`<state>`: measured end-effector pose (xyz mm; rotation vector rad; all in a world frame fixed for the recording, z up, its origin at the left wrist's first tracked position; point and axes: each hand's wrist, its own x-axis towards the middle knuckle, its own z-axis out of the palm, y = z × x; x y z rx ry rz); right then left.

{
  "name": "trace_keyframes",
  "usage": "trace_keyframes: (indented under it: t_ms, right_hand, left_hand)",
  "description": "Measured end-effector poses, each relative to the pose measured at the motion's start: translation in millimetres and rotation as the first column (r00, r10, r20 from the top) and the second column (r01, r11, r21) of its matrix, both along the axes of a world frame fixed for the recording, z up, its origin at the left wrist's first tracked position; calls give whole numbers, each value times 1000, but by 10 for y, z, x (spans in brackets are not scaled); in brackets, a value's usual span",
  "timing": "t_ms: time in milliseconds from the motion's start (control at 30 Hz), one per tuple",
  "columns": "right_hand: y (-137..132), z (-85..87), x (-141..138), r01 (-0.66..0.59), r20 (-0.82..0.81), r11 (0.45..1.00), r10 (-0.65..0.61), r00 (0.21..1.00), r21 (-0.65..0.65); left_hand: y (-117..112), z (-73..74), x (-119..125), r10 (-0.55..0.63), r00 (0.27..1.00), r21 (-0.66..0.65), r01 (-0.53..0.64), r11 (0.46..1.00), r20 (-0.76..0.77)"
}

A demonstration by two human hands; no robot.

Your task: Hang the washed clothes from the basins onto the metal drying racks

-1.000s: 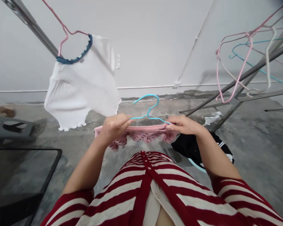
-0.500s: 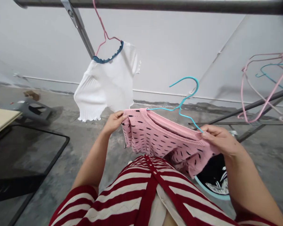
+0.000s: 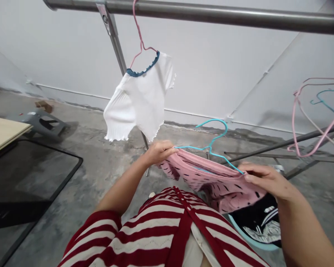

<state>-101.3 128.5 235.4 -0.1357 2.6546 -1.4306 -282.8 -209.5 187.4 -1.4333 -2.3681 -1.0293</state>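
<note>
A pink knit sweater (image 3: 196, 177) with black dashes hangs stretched between my hands in front of my body. Inside its neckline sits a blue hanger (image 3: 211, 145), hook upward and free of the rail. My left hand (image 3: 161, 151) pinches the sweater's left shoulder beside the neckline, at the hanger's end. On the other side, my right hand (image 3: 263, 179) grips the right shoulder where the hanger's arm enters the collar. The lower part of the sweater droops in folds.
A metal rail (image 3: 200, 12) crosses the top, holding a white top (image 3: 144, 96) on a pink hanger (image 3: 139, 33). Pink hangers (image 3: 294, 122) hang at right. A light-blue basin (image 3: 246, 235) with dark clothes (image 3: 257, 215) stands on the floor. A table (image 3: 5, 133) and grey stool (image 3: 48, 122) are left.
My left hand has moved along the sweater's shoulder, closer to the neckline and hanger. The sweater and blue hanger sit lower in view, while my right hand keeps its hold.
</note>
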Motion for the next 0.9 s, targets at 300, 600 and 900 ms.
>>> trace_keyframes:
  t_ms: [300, 600, 900]
  right_hand:
    - [90, -596, -222, 230, -83, 972, -234, 969, -58]
    - [-50, -298, -354, 30, -292, 981, 27, 956, 190]
    - [-235, -116, -464, -418, 153, 882, 454, 878, -216]
  left_hand:
    - [-324, 143, -99, 136, 941, -70, -165, 984, -310]
    - [-296, 195, 24, 177, 893, -70, -226, 972, -413]
    - [-266, 211, -151, 96, 982, 55, -88, 995, -165]
